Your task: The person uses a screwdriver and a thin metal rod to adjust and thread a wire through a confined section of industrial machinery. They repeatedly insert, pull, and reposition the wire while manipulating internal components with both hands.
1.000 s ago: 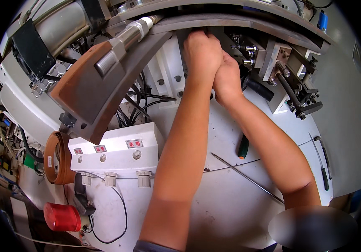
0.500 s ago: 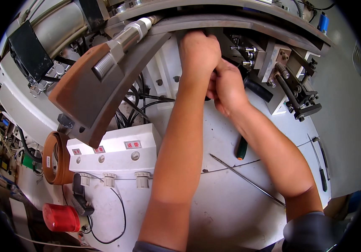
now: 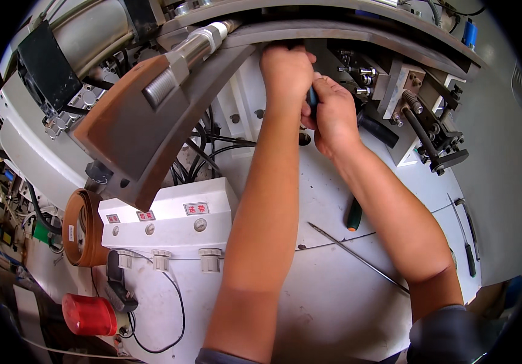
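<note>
Under the curved metal plate (image 3: 346, 31) my two hands work close together. My left hand (image 3: 286, 71) is curled just below the plate's underside; whatever its fingers grip is hidden. Beside it, my right hand (image 3: 337, 119) is closed around a dark blue tool handle (image 3: 312, 102) that shows between the hands. The far end of that tool is out of sight. A black cylindrical part (image 3: 377, 130) extends behind my right wrist. To the right of my hands sits a metal bracket assembly (image 3: 416, 109) with springs and bolts.
A long thin metal rod (image 3: 355, 253) and a green-handled tool (image 3: 354, 215) lie near my right forearm. Further right is a screwdriver (image 3: 469, 258). At left stand a white control box (image 3: 170, 212), a brown tape roll (image 3: 82, 227), a red beacon lamp (image 3: 89, 314) and a brown-faced metal arm (image 3: 121, 127).
My right hand has shifted slightly, and its fingers sit differently, so the dark blue handle now shows between the hands. The left hand stays under the plate. The whole view has moved slightly.
</note>
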`<state>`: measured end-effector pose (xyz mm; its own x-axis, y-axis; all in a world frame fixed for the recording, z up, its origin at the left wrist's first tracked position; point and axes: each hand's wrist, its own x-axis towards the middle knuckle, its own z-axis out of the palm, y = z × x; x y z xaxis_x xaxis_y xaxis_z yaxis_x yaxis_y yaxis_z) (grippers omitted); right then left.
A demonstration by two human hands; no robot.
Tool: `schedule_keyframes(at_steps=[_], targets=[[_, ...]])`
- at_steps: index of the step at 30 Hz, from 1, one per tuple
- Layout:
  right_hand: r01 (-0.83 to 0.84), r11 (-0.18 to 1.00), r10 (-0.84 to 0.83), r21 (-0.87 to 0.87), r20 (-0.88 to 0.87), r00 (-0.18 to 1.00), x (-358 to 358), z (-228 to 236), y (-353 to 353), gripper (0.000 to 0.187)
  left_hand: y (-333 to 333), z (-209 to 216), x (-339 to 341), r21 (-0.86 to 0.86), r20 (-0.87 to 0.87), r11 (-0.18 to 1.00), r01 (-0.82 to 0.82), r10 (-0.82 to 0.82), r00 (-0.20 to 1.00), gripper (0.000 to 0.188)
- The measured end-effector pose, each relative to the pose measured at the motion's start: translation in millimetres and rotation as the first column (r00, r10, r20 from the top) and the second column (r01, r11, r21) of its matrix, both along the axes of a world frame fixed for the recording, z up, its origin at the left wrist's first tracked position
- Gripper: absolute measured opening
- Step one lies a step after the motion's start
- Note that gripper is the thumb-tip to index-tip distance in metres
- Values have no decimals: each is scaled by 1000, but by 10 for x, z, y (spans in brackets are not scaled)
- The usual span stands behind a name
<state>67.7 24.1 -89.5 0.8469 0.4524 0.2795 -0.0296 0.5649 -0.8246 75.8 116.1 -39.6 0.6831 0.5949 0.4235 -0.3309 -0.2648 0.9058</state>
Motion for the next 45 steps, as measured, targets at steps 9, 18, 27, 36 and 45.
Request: schedule_keyframes(at_steps=[9, 18, 27, 36, 45], targets=[[53, 998, -53, -47, -7, 999, 9, 25, -78, 15, -54, 21, -29, -184, 28, 982, 46, -42, 999, 16], [256, 962, -242, -94, 136, 961, -98, 54, -74, 18, 26, -41, 82, 36, 58, 999, 40, -42, 997, 19], [467, 872, -337, -144, 514, 788, -111, 39, -4, 46, 59, -89, 197, 77, 131, 996, -45, 35, 991, 20], [230, 965, -191, -123, 264, 945, -199, 202, -108, 46, 113, -69, 275, -20, 127, 998, 62, -59, 990, 18], [200, 969, -172, -143, 189, 967, -247, 213, -114, 46, 39, -36, 140, -115, 183, 979, 171, -148, 972, 17]])
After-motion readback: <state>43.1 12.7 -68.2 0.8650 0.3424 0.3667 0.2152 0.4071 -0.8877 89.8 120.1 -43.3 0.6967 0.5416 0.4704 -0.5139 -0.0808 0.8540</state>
